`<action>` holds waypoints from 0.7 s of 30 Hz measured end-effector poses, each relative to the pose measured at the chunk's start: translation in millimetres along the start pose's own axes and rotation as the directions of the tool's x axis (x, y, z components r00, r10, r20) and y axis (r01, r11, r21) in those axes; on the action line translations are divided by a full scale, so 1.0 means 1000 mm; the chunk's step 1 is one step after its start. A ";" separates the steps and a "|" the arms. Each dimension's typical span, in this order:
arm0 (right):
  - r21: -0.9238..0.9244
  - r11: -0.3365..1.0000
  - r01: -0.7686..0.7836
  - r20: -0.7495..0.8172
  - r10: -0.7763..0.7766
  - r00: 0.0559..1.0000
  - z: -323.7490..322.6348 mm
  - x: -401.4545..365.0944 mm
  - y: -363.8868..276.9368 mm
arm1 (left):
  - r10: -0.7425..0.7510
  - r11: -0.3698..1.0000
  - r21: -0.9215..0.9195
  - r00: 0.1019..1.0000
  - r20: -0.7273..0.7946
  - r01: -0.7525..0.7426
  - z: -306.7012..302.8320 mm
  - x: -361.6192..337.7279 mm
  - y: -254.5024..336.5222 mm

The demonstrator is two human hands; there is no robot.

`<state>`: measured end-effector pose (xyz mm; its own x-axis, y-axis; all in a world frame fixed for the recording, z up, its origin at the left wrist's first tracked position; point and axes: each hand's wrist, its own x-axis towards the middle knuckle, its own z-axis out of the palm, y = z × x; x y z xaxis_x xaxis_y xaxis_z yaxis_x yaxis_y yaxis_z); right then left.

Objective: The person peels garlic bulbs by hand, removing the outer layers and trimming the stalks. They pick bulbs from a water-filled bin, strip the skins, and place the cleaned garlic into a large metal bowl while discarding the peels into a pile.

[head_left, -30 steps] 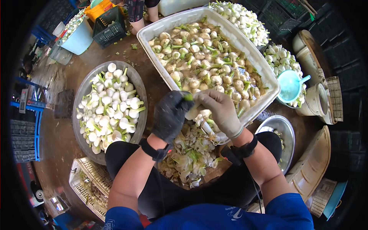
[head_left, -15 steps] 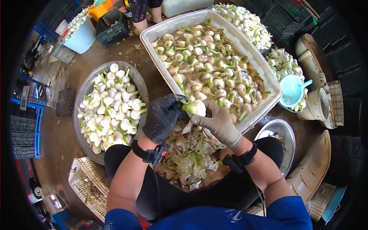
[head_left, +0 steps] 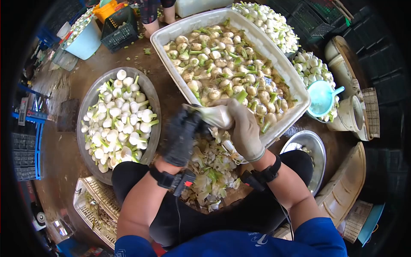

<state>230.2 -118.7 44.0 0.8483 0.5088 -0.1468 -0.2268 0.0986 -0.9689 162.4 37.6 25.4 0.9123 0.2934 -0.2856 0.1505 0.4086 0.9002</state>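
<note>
A whitish garlic bulb [head_left: 220, 117] is gripped between the thumb and fingers of my right hand [head_left: 246, 130], which wears a pale grey work glove. Its stem end and a strip of pale skin stretch leftward to my left hand [head_left: 182, 135], in a black glove. The left fingers are smeared by motion but closed on that strip. Below both hands lies a heap of garlic peelings [head_left: 210, 171], between my knees. Beyond them, a white rectangular tub [head_left: 175, 83] holds many unpeeled bulbs in brownish water.
At left stands a round grey basin [head_left: 87, 100] full of clean white bulbs. A metal bowl [head_left: 319, 150] sits by my right knee, and a turquoise dipper [head_left: 321, 99] lies on more garlic. A white plastic basket [head_left: 83, 203] is at lower left. Another person's legs [head_left: 152, 23] show at the back.
My left hand has turned and pulled at the bulb, drawing skin toward the left. The bulb has tilted, its stem end now pointing left, and my right hand has rolled over it.
</note>
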 end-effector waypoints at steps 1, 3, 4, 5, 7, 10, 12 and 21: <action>0.137 0.989 -0.051 0.012 0.050 0.999 -0.003 0.006 0.005 | 0.385 0.776 0.501 0.917 0.102 -0.382 -0.014 0.006 -0.001; 0.434 0.896 -0.097 -0.026 0.120 0.992 -0.012 0.012 -0.002 | 0.298 0.952 -0.044 0.949 -0.104 -0.303 -0.031 0.005 0.007; 0.538 0.834 -0.120 0.040 0.117 0.992 -0.022 0.016 0.002 | 0.118 0.919 -0.384 0.992 0.041 -0.093 -0.044 0.004 0.022; 0.550 0.819 -0.164 0.111 0.123 0.986 -0.030 0.016 0.001 | -0.141 0.969 0.238 0.939 0.314 0.066 -0.063 0.004 0.028; 0.403 0.898 -0.178 0.100 0.150 0.984 -0.026 0.013 -0.005 | -0.471 0.756 0.653 0.655 0.591 -0.045 -0.039 0.002 0.031; -0.227 0.963 0.146 0.196 -0.102 0.975 -0.022 0.006 0.004 | -0.175 0.900 0.424 0.809 0.562 -0.100 -0.033 0.004 -0.003; -0.228 0.923 0.311 0.339 -0.224 0.914 -0.023 0.003 0.010 | -0.154 0.968 -0.147 0.945 0.288 0.202 -0.010 0.001 0.000; -0.976 0.172 -0.134 -0.047 0.432 0.900 -0.085 0.031 0.027 | 0.591 0.584 0.743 0.799 -0.111 -0.328 -0.108 0.038 0.008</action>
<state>290.9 -172.5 -4.0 0.6883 0.4606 -0.5605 0.3144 -0.8857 -0.3417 157.5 145.3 -14.2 0.7755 0.5721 0.2671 0.0713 -0.4997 0.8633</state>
